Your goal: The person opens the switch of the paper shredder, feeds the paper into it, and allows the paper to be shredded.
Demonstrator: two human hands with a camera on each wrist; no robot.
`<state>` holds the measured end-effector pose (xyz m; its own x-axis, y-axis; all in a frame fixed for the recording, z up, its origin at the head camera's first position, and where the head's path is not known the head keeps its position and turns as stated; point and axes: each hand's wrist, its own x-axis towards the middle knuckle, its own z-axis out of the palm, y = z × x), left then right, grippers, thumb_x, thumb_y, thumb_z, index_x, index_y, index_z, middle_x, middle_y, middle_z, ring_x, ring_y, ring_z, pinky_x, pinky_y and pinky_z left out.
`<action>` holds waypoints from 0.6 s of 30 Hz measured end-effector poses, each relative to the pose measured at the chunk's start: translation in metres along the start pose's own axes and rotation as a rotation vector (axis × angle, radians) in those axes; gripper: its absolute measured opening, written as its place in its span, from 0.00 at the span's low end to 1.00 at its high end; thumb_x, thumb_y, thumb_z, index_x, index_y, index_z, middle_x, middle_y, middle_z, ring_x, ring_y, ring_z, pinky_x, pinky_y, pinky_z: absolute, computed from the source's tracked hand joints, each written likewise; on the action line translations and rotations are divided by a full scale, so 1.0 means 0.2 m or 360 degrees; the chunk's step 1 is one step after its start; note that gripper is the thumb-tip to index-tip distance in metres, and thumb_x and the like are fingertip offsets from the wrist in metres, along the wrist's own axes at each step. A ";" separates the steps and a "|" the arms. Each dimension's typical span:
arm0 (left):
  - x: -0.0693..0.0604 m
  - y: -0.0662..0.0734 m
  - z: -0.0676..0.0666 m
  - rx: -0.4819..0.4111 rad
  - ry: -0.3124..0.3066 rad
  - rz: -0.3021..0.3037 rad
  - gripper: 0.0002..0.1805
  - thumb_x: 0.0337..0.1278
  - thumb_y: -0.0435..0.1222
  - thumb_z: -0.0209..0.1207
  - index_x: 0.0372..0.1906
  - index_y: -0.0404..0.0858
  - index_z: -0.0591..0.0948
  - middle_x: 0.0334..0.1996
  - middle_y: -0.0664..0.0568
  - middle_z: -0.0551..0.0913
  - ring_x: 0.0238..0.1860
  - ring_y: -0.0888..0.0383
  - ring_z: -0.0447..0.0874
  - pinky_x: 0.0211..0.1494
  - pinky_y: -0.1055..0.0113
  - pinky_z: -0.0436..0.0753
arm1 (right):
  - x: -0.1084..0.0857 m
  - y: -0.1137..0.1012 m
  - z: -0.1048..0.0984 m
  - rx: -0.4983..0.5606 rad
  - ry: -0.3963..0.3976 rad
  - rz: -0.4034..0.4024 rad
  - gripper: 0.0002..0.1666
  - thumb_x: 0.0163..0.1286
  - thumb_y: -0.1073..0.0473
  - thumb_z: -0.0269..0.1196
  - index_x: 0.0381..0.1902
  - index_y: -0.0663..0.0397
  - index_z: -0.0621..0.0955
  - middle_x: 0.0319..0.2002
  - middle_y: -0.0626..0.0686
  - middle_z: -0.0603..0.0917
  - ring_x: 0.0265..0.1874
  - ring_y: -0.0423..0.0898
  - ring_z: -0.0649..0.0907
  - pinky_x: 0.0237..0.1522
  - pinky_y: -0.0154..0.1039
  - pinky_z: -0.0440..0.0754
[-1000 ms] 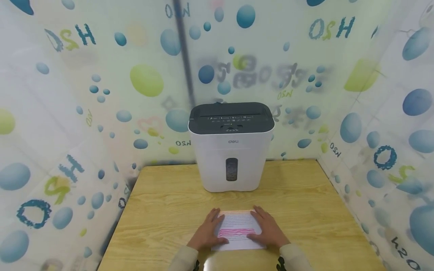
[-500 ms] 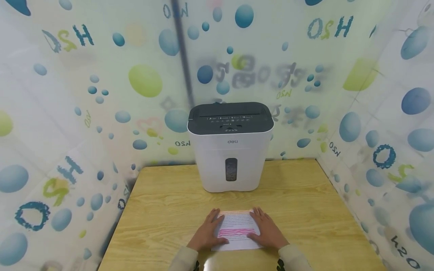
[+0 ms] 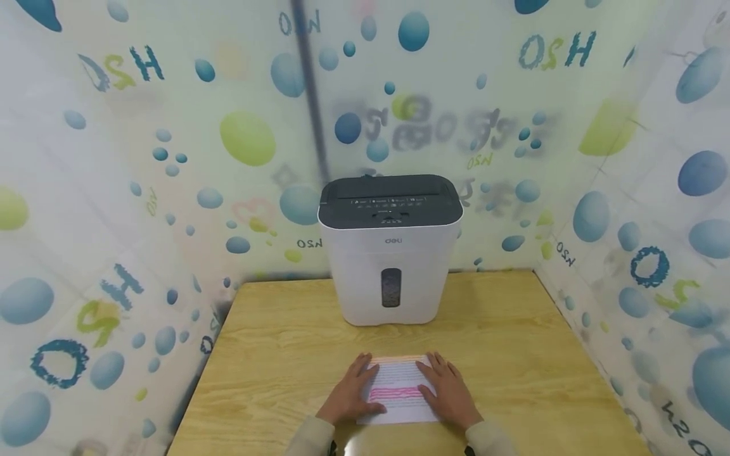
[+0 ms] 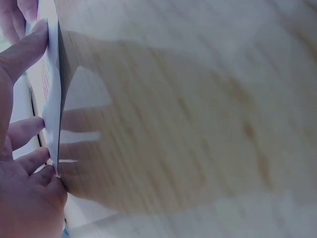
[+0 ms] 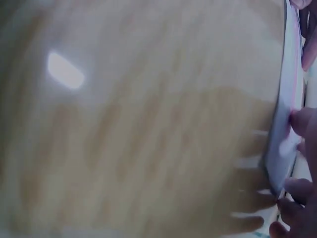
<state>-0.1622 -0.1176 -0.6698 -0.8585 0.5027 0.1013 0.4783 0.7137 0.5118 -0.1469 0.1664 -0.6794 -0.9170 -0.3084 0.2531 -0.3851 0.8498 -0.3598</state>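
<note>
A printed sheet of paper with pink marker strokes across its middle and an orange band at its far edge lies near the front of the table. My left hand rests on its left side, fingers spread and pointing away. On the right side lies my right hand, its fingers extended over the print. The left wrist view has the paper edge-on, with the left thumb and fingertips touching it. Fingertips of the right hand touch the paper in the right wrist view. Whether several sheets are stacked is unclear.
A white paper shredder with a dark top and a small window stands at the back middle of the wooden table, beyond the paper. Patterned curtains with bubbles and lettering enclose the table at the back and both sides.
My right hand has shifted slightly inward over the paper, its thumb moving up toward the pink strokes. The left hand stays in place. The head view has tilted a little.
</note>
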 end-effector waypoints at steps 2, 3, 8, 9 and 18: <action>0.00 0.00 0.01 0.0008 -0.0005 0.0008 0.53 0.42 0.57 0.77 0.73 0.37 0.72 0.78 0.38 0.63 0.79 0.35 0.57 0.72 0.42 0.72 | 0.00 -0.01 0.02 -0.0023 0.0019 0.0019 0.27 0.71 0.54 0.66 0.65 0.54 0.81 0.71 0.65 0.74 0.73 0.66 0.71 0.71 0.67 0.67; 0.00 -0.01 0.01 0.0007 -0.0003 0.0008 0.53 0.42 0.57 0.77 0.73 0.37 0.72 0.78 0.38 0.63 0.79 0.36 0.57 0.72 0.42 0.72 | 0.00 -0.01 0.02 -0.0032 0.0026 0.0026 0.26 0.71 0.54 0.66 0.64 0.55 0.81 0.71 0.65 0.75 0.73 0.66 0.71 0.71 0.66 0.67; 0.01 -0.02 0.01 0.0018 -0.0011 -0.0031 0.53 0.42 0.58 0.77 0.74 0.39 0.72 0.79 0.41 0.61 0.80 0.38 0.56 0.74 0.44 0.71 | 0.02 -0.03 0.03 -0.0121 0.0055 0.0031 0.23 0.69 0.56 0.67 0.60 0.55 0.84 0.67 0.63 0.79 0.70 0.63 0.76 0.69 0.65 0.71; 0.01 -0.02 0.01 0.0020 -0.0015 -0.0035 0.53 0.41 0.58 0.77 0.74 0.40 0.72 0.79 0.41 0.61 0.80 0.38 0.57 0.73 0.44 0.71 | 0.03 -0.03 0.04 -0.0140 0.0064 0.0030 0.22 0.69 0.56 0.67 0.59 0.56 0.84 0.66 0.62 0.80 0.69 0.62 0.77 0.69 0.64 0.71; 0.01 -0.01 0.01 0.0013 -0.0039 -0.0049 0.53 0.41 0.57 0.77 0.74 0.39 0.72 0.79 0.41 0.61 0.80 0.38 0.56 0.74 0.44 0.71 | 0.08 -0.06 0.01 0.0086 0.0256 0.0209 0.28 0.60 0.63 0.75 0.59 0.55 0.84 0.52 0.54 0.89 0.53 0.54 0.84 0.61 0.57 0.79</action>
<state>-0.1640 -0.1164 -0.6723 -0.8681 0.4921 0.0648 0.4533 0.7328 0.5075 -0.1570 0.1500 -0.6718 -0.9329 -0.1209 0.3393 -0.2725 0.8528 -0.4455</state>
